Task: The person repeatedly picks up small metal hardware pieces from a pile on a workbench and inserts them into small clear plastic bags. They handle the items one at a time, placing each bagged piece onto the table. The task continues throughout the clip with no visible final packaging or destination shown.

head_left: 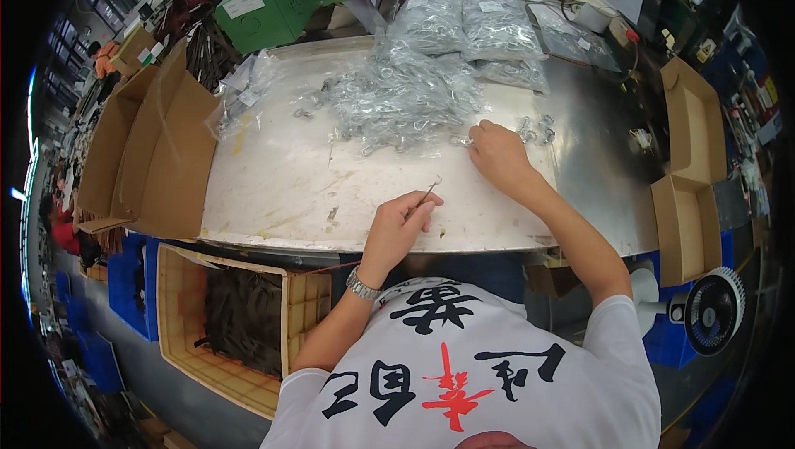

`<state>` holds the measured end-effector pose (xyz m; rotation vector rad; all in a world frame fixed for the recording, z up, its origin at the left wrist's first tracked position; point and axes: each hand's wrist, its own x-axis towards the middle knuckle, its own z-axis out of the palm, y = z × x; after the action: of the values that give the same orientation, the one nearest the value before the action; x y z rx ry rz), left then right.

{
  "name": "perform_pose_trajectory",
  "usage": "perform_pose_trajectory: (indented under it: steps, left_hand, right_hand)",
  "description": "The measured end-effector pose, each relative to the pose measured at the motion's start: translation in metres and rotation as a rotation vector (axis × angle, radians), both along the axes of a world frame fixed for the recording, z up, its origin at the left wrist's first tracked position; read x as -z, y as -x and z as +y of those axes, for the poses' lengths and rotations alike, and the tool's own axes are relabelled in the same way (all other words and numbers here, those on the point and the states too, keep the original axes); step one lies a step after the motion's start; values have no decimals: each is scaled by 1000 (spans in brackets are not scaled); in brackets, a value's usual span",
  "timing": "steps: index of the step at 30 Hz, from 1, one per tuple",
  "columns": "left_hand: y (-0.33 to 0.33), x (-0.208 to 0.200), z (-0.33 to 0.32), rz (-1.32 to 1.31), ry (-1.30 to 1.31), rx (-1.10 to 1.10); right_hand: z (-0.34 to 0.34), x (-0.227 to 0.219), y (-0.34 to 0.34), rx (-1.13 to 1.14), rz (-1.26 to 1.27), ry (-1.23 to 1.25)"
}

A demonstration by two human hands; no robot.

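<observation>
My left hand [401,222], with a metal watch on its wrist, is closed round a thin dark brown strap, near the middle front of the table. The strap's tip [434,185] sticks up past my fingers, and its lower length [333,268] runs off left over the table edge toward the crate. Farther out and to the right, my right hand [499,153] pinches a small silver metal clasp [462,141] at the tabletop; the fingertips partly hide it. Just beyond lies a big heap of similar silver clasps [397,101] on clear plastic. A few loose clasps [537,129] lie right of my right hand.
Bulging clear bags of clasps [465,23] are stacked behind the heap. An open cardboard box [157,147] stands at the left table end, with smaller boxes [691,126] at the right. Below are a yellow crate [224,374] of dark straps and a fan [714,312].
</observation>
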<state>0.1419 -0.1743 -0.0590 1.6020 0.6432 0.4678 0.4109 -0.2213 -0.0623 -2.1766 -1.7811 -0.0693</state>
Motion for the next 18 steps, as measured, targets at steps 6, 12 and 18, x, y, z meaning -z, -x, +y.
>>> perform_pose_trajectory:
  steps: [6,12,18]
  left_hand:
    - [-13,-11,7,-164,70,-205]
    - [-18,-32,22,-98,119,18]
    - [-14,-23,5,24,-297,-198]
  right_hand:
    - [-45,-43,17,-1,1229,243]
    - [-57,-45,48,-114,1560,274]
    - [-66,-34,65,46,1269,-149]
